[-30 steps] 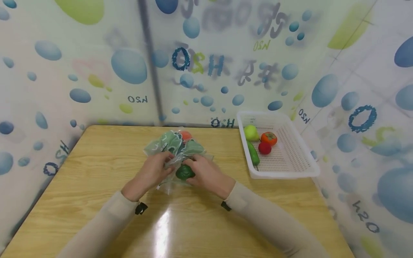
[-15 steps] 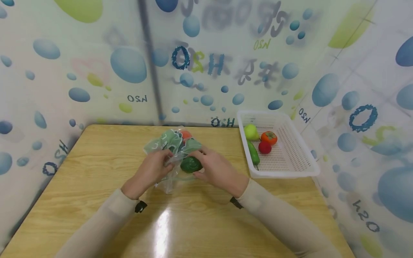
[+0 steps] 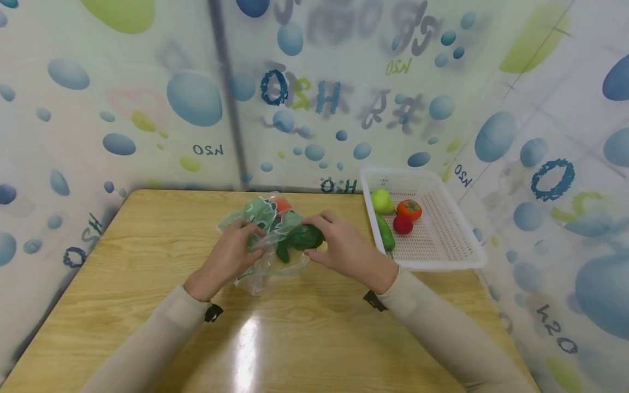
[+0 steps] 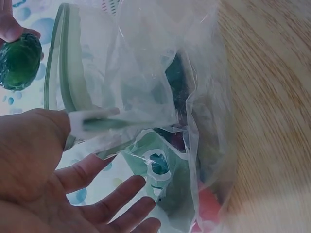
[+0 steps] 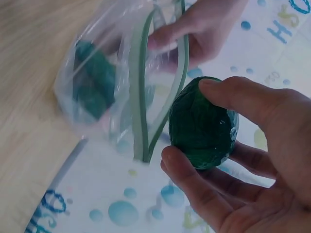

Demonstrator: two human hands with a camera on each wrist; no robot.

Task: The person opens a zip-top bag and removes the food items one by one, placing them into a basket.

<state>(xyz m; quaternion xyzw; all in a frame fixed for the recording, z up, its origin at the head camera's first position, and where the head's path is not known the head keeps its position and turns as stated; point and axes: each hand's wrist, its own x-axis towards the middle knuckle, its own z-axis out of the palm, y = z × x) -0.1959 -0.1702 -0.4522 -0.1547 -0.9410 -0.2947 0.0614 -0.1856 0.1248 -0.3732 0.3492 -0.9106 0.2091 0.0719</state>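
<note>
Right wrist: green produce (image 5: 204, 124) is gripped by the right hand (image 5: 286, 165), just outside the bag (image 5: 138, 97) pinched by the left hand (image 5: 209, 31).

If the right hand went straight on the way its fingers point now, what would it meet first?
Most likely the clear plastic bag, around its green-edged mouth; the dark green fruit in the right hand should touch first. The remaining gap is hard to judge.
</note>
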